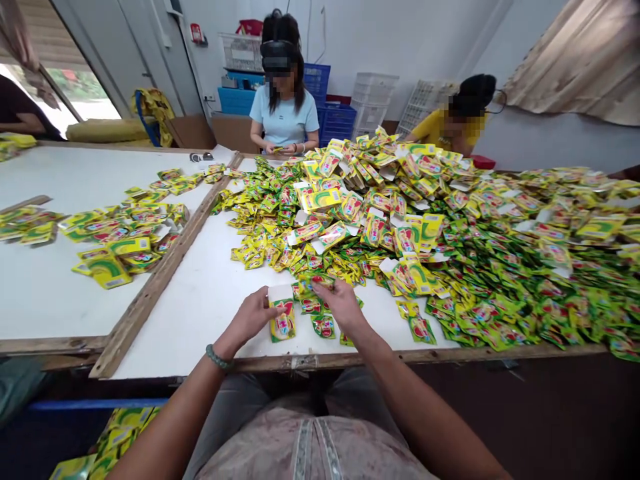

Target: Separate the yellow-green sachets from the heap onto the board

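Note:
My left hand point(253, 315) is closed on a yellow packet with a white top flap point(283, 313), held upright just above the near edge of the white table point(200, 300). My right hand point(340, 301) reaches into the near edge of a big heap of small green and yellow sachets point(450, 233), its fingers curled over a green sachet point(316, 283). More green sachets point(324, 325) lie loose between my hands. A beaded bracelet point(218, 359) is on my left wrist.
A second white table point(45, 287) at left carries a smaller spread of packets point(120, 233). Two people sit across the table, one in light blue point(283, 113), one in yellow point(450, 127). Crates point(370, 100) stand against the back wall. Packets lie on the floor point(115, 440).

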`<state>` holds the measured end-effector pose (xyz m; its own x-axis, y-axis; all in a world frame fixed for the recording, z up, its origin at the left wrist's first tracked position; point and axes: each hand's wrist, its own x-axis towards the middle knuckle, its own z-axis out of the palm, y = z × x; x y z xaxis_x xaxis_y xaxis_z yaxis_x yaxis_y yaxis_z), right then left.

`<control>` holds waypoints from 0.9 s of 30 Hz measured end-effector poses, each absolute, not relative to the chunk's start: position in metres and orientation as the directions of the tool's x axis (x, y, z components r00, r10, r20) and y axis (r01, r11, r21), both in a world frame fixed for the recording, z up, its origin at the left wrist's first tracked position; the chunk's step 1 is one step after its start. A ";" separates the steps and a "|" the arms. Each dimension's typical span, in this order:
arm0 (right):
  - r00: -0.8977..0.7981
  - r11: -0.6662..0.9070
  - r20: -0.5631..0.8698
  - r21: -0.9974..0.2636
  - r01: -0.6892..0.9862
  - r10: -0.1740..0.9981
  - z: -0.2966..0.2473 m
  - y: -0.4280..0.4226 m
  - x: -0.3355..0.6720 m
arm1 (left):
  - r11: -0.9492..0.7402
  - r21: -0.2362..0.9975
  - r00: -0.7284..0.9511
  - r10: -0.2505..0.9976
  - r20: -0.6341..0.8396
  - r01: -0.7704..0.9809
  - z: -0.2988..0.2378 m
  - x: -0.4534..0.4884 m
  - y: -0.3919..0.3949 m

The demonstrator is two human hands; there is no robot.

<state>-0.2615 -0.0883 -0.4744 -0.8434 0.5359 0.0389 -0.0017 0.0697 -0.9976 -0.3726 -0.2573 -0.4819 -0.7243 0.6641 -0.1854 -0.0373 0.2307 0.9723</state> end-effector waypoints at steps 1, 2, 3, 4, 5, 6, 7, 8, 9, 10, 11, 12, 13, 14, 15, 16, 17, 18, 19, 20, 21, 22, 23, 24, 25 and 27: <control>-0.879 0.195 0.097 -0.981 -0.004 0.467 -0.467 -0.086 -0.269 | 0.228 0.973 -0.683 0.703 -0.196 -0.044 -0.481 -0.371 -0.259; -0.914 0.324 0.141 -0.946 -0.011 0.381 -0.461 -0.085 -0.277 | 0.222 0.973 -0.655 0.728 -0.204 -0.056 -0.481 -0.368 -0.259; -0.944 0.442 0.159 -0.897 -0.016 0.288 -0.457 -0.083 -0.283 | 0.214 0.974 -0.637 0.742 -0.210 -0.072 -0.482 -0.364 -0.258; -0.967 0.534 0.152 -0.845 -0.020 0.204 -0.454 -0.082 -0.288 | 0.204 0.975 -0.625 0.750 -0.216 -0.091 -0.483 -0.361 -0.257; -0.983 0.603 0.126 -0.797 -0.019 0.136 -0.452 -0.080 -0.291 | 0.192 0.975 -0.612 0.759 -0.221 -0.115 -0.485 -0.358 -0.257; -0.993 0.657 0.090 -0.754 -0.016 0.080 -0.451 -0.078 -0.294 | 0.175 0.974 -0.596 0.771 -0.225 -0.141 -0.486 -0.356 -0.256; -0.998 0.703 0.052 -0.711 -0.012 0.036 -0.451 -0.076 -0.296 | 0.158 0.973 -0.574 0.786 -0.228 -0.170 -0.487 -0.355 -0.256; -1.000 0.748 0.015 -0.664 -0.009 0.002 -0.450 -0.074 -0.297 | 0.140 0.969 -0.549 0.804 -0.231 -0.203 -0.488 -0.354 -0.256; -0.999 0.792 -0.021 -0.610 -0.010 -0.029 -0.449 -0.073 -0.299 | 0.121 0.964 -0.523 0.820 -0.232 -0.239 -0.489 -0.354 -0.256; -0.997 0.835 -0.055 -0.550 -0.014 -0.053 -0.447 -0.072 -0.301 | 0.105 0.957 -0.500 0.834 -0.232 -0.269 -0.489 -0.353 -0.256; -0.994 0.872 -0.087 -0.490 -0.021 -0.073 -0.445 -0.072 -0.303 | 0.094 0.952 -0.484 0.844 -0.231 -0.290 -0.490 -0.354 -0.256; -0.990 0.900 -0.114 -0.435 -0.031 -0.089 -0.443 -0.073 -0.305 | 0.088 0.951 -0.475 0.850 -0.228 -0.298 -0.490 -0.354 -0.255; -0.985 0.920 -0.133 -0.390 -0.046 -0.105 -0.442 -0.074 -0.307 | 0.088 0.953 -0.470 0.854 -0.222 -0.289 -0.490 -0.354 -0.255; -0.981 0.933 -0.146 -0.353 -0.066 -0.125 -0.440 -0.076 -0.310 | 0.092 0.959 -0.468 0.857 -0.214 -0.270 -0.491 -0.354 -0.254; -0.978 0.941 -0.154 -0.327 -0.086 -0.142 -0.438 -0.077 -0.311 | 0.096 0.965 -0.466 0.861 -0.205 -0.246 -0.491 -0.355 -0.253; -0.976 0.943 -0.154 -0.317 -0.101 -0.157 -0.437 -0.078 -0.312 | 0.099 0.969 -0.464 0.864 -0.197 -0.227 -0.492 -0.355 -0.252; -0.975 0.937 -0.146 -0.331 -0.111 -0.167 -0.436 -0.079 -0.313 | 0.100 0.971 -0.459 0.868 -0.192 -0.216 -0.492 -0.356 -0.252; -0.977 0.923 -0.130 -0.367 -0.113 -0.171 -0.436 -0.079 -0.312 | 0.099 0.973 -0.454 0.871 -0.187 -0.210 -0.492 -0.356 -0.251; -0.980 0.903 -0.109 -0.418 -0.105 -0.164 -0.436 -0.078 -0.311 | 0.096 0.973 -0.447 0.875 -0.182 -0.208 -0.492 -0.357 -0.251; -0.986 0.879 -0.085 -0.468 -0.090 -0.147 -0.436 -0.076 -0.309 | 0.093 0.974 -0.439 0.881 -0.177 -0.207 -0.492 -0.357 -0.251; -0.991 0.858 -0.058 -0.508 -0.078 -0.124 -0.437 -0.075 -0.307 | 0.091 0.975 -0.428 0.888 -0.171 -0.202 -0.491 -0.358 -0.252; -0.994 0.844 -0.026 -0.531 -0.073 -0.102 -0.438 -0.073 -0.305 | 0.091 0.977 -0.415 0.895 -0.165 -0.194 -0.491 -0.359 -0.252; -0.996 0.839 0.013 -0.537 -0.083 -0.091 -0.439 -0.073 -0.303 | 0.092 0.979 -0.405 0.900 -0.160 -0.182 -0.490 -0.359 -0.252; -0.994 0.840 0.061 -0.531 -0.109 -0.091 -0.441 -0.073 -0.301 | 0.096 0.981 -0.398 0.904 -0.156 -0.169 -0.489 -0.360 -0.251; -0.988 0.843 0.112 -0.517 -0.146 -0.103 -0.443 -0.073 -0.299 | 0.097 0.983 -0.390 0.908 -0.151 -0.156 -0.488 -0.360 -0.251; -0.970 0.850 0.201 -0.479 -0.219 -0.137 -0.448 -0.077 -0.294 | 0.082 0.988 -0.384 0.914 -0.127 -0.131 -0.488 -0.359 -0.248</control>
<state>-0.2944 -0.0766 -0.4484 -0.9700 -0.1369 0.2010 -0.2192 0.8501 -0.4787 -0.3594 -0.2485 -0.4875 -0.3842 0.9144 -0.1272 -0.1311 0.0823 0.9879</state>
